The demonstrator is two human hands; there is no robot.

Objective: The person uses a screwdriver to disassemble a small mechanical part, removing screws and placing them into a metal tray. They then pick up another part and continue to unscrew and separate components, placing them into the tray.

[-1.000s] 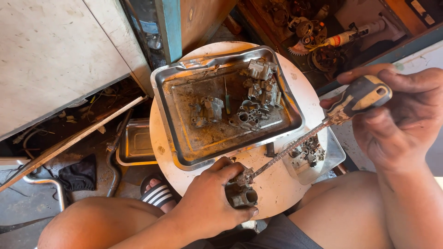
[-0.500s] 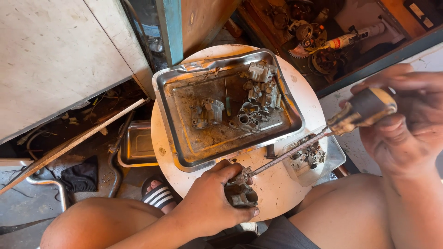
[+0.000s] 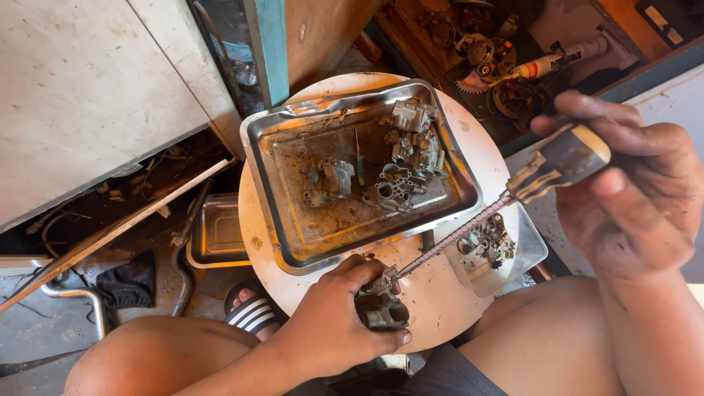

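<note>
My left hand [image 3: 334,319] grips a small grey metal carburettor body [image 3: 383,308] against the near edge of a round white stool top [image 3: 440,293]. My right hand [image 3: 631,191] holds the yellow-and-black handle of a long screwdriver [image 3: 513,194]; its shaft slants down-left and its tip meets the top of the carburettor body. Behind them a rectangular steel tray [image 3: 293,249] holds several grimy carburettor parts [image 3: 400,161].
A small clear container [image 3: 528,253] with metal parts sits at the stool's right edge. A second steel tray [image 3: 216,238] lies on the floor to the left, beside a striped sandal [image 3: 253,314]. A shelf with oily parts [image 3: 499,66] and a tube is at the top right. My bare knees flank the stool.
My right hand has turned and lifted slightly with the screwdriver handle, rotating it. The left hand and the carburettor body stay in place.
</note>
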